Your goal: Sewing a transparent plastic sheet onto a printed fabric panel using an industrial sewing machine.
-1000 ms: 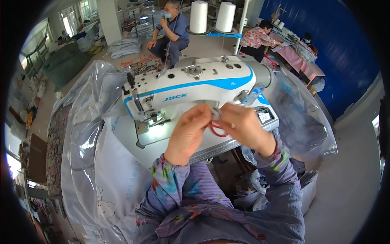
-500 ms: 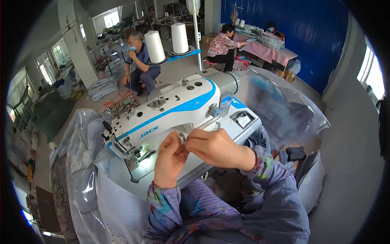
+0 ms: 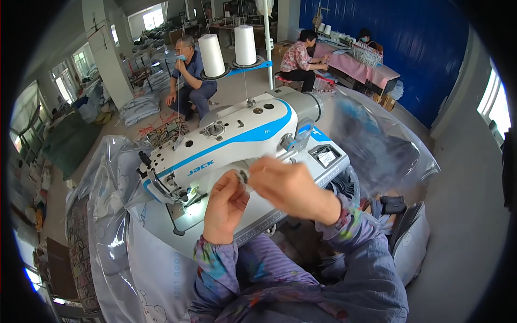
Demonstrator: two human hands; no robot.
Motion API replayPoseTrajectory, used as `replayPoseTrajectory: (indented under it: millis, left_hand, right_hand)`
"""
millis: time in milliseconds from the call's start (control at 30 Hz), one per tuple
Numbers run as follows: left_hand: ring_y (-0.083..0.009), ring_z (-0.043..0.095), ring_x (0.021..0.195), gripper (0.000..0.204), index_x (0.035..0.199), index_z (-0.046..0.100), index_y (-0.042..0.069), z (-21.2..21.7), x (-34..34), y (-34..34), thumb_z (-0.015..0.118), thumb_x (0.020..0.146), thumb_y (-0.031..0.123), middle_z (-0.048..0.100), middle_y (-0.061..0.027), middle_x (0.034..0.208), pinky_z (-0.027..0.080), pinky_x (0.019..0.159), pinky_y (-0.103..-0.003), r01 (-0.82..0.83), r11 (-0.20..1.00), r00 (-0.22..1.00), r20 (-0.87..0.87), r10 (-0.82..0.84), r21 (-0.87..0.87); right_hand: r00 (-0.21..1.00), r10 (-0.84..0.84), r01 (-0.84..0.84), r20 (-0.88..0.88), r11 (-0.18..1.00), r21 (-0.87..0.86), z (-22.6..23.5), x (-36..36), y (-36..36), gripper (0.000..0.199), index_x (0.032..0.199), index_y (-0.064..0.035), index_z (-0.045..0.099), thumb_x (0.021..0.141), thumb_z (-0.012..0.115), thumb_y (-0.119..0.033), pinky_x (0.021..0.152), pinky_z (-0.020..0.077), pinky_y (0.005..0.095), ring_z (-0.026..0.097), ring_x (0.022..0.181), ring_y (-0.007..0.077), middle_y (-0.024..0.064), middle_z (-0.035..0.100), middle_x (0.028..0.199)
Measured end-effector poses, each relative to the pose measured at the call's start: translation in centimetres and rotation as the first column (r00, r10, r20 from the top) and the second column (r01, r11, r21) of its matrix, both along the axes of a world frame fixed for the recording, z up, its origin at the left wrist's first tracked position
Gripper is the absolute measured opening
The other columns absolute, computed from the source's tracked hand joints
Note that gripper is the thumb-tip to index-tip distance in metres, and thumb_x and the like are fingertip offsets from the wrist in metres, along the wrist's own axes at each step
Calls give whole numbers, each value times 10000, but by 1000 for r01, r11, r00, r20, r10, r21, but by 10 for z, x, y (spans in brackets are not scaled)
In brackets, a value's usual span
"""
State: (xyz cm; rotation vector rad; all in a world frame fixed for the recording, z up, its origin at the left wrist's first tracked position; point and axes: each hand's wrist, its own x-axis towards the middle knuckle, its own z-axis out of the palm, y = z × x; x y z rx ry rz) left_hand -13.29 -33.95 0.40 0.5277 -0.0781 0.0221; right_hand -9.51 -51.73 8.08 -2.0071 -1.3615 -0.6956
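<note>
Over the front of the white and blue sewing machine, both of my hands are raised close together. My left hand is closed, pinching a small round metal bobbin case between thumb and fingertips. Just to its right, my right hand is blurred by motion, its fingers drawn together in a pinch. Whatever lies between those fingers, perhaps a thread, is too small to make out. The machine's lit needle area is left of my hands.
Two white thread cones stand behind the machine. Clear plastic-covered fabric drapes off the left side, and more plastic sheeting lies at right. A small tray is set in the tabletop. Several people sit farther back.
My right hand has pulled slightly away from the bobbin case, to the right and upward. My left hand keeps its hold on it. The whole view has shifted a little.
</note>
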Motion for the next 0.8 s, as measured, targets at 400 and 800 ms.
replayPoseTrajectory:
  millis: [400,800]
  left_hand:
    - [-50,382,644,56,1007,612,66,14,-4,-8,609,998,121,566,33,874,344,608,-228,-74,988,990,-129,57,-134]
    - [-51,437,677,76,1062,642,80,-6,3,5,629,996,118,631,21,932,378,616,-209,169,984,971,181,-155,-61]
  right_hand:
    - [999,45,-45,-19,999,-13,-5,5,9,180,974,-49,639,804,683,-7,599,547,374,661,734,304,71,638,1003]
    - [995,-61,59,-75,998,-24,1,16,14,197,1001,-51,614,821,676,3,601,533,398,652,750,320,85,619,953]
